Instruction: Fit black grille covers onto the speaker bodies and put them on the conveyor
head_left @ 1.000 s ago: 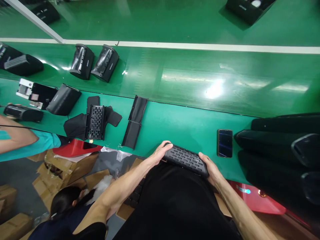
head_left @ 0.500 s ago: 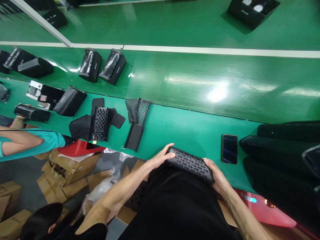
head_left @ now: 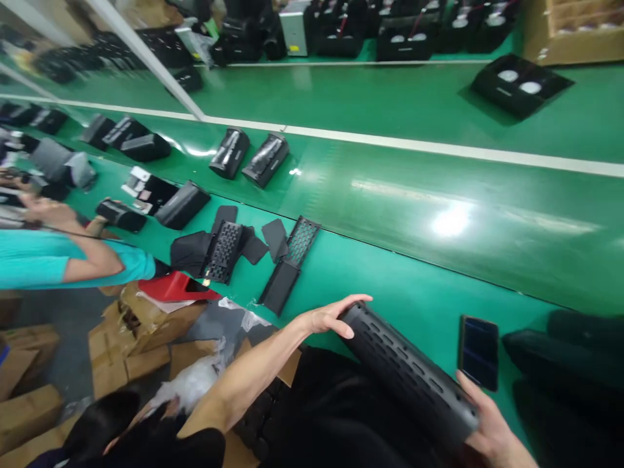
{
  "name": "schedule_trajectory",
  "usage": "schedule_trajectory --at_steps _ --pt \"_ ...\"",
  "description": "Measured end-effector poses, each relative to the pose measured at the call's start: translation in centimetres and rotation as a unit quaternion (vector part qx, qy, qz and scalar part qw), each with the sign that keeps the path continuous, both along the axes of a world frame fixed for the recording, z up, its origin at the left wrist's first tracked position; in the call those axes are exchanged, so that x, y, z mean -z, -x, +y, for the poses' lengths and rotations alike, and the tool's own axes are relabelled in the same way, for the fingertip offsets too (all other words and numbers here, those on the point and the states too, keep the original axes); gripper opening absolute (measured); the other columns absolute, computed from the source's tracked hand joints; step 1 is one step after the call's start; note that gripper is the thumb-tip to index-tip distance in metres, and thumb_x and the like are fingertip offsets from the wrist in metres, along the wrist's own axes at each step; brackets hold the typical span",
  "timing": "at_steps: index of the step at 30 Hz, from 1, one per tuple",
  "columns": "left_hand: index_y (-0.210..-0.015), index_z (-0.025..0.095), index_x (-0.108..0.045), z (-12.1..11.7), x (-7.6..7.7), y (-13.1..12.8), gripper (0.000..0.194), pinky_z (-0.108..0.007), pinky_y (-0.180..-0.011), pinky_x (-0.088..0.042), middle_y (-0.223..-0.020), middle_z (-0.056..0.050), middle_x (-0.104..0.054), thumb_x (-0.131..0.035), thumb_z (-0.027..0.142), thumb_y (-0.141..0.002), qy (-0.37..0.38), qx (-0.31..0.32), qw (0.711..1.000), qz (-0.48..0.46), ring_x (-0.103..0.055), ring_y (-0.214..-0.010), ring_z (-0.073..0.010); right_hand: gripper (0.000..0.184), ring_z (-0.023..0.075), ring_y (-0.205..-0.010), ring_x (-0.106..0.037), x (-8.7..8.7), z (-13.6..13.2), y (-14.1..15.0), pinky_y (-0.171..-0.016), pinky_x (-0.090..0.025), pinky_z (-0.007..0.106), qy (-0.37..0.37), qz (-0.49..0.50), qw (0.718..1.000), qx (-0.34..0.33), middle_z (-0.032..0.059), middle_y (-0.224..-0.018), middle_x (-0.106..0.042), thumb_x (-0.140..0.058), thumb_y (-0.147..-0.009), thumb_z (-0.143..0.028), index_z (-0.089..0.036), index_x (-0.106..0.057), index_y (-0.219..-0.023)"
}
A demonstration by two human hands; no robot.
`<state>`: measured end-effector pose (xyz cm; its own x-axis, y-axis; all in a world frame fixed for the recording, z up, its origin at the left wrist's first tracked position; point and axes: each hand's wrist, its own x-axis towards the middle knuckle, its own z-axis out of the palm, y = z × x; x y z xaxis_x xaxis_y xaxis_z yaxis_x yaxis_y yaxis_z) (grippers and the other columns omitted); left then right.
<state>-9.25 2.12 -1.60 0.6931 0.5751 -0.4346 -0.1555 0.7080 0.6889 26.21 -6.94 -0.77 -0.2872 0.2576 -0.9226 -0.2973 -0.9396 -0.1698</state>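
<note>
A long black perforated speaker grille (head_left: 409,374) lies at the near edge of the green worktable (head_left: 390,286), over black cloth in my lap. My left hand (head_left: 331,316) rests at its left end, fingers stretched out over the top corner. My right hand (head_left: 487,422) grips its right end from below, fingers curled round it. A dark phone (head_left: 478,351) lies flat on the table just beyond my right hand.
More grilles (head_left: 292,260) and black cloth pieces (head_left: 190,250) lie to the left. Black speakers (head_left: 266,159) stand on the glossy conveyor (head_left: 439,188). Black parts (head_left: 575,338) pile at the right. A co-worker's arm in a teal sleeve (head_left: 58,260) is at the left; cardboard boxes (head_left: 131,338) are below.
The camera has swung up and to the right. The grille now lies tilted, its right end lower and nearer me, and my left hand has opened along its left end.
</note>
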Motion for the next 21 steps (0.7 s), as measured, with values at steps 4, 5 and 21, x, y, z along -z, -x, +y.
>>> schedule_trajectory --at_steps 4,5,21 --pt "-0.152 0.028 -0.053 2.9 0.1 -0.2 0.098 -0.049 -0.113 -0.042 -0.142 -0.011 -0.062 -0.093 0.042 -0.064 -0.030 -0.008 0.999 0.008 -0.056 -0.135 -0.0369 0.036 0.0352 -0.075 -0.080 0.3 2.1 -0.1 -0.075 -0.068 0.043 -0.017 0.004 0.999 -0.044 0.0119 -0.081 -0.083 -0.093 -0.059 -0.054 -0.026 -0.082 -0.078" --pt "-0.151 0.028 -0.055 3.3 0.4 -0.1 0.095 -0.049 -0.114 -0.042 -0.145 -0.012 -0.061 -0.093 0.042 -0.065 -0.041 -0.037 0.998 0.028 -0.055 -0.137 -0.0366 0.039 0.0371 -0.086 -0.081 0.0 2.8 0.3 -0.081 -0.067 0.045 -0.050 -0.013 0.998 -0.044 0.0126 -0.095 -0.084 -0.091 -0.061 -0.054 -0.027 -0.083 -0.087" --pt "-0.104 0.021 -0.064 5.3 3.9 13.6 0.029 -0.045 -0.104 -0.040 -0.114 -0.012 -0.069 -0.079 0.038 -0.086 -0.193 -0.197 0.587 0.761 -0.056 -0.115 -0.0316 0.134 0.0562 -0.134 -0.028 6.5 31.1 0.8 -0.099 -0.026 0.073 -0.337 -0.679 0.639 -0.130 0.0327 -0.149 -0.037 -0.083 -0.047 -0.084 -0.014 -0.049 -0.156"
